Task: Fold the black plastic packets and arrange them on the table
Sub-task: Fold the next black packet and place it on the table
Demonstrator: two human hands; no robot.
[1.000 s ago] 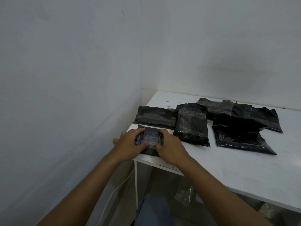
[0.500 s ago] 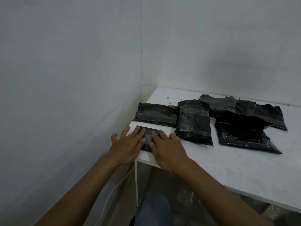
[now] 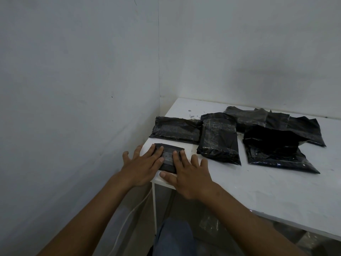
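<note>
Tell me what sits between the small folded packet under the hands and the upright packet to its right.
In the head view, only bare white table separates the folded packet from the upright packet; the right hand lies just nearer.

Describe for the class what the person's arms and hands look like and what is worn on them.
Both forearms are bare up to the frame edge: no sleeves show. The left hand and right hand wear no gloves, and no rings, watch or bracelet are visible. Fingernails look short and unpainted. No markings can be made out in the dim light.

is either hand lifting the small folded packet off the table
No, both the left hand and right hand press the small folded packet flat on the table.
</note>
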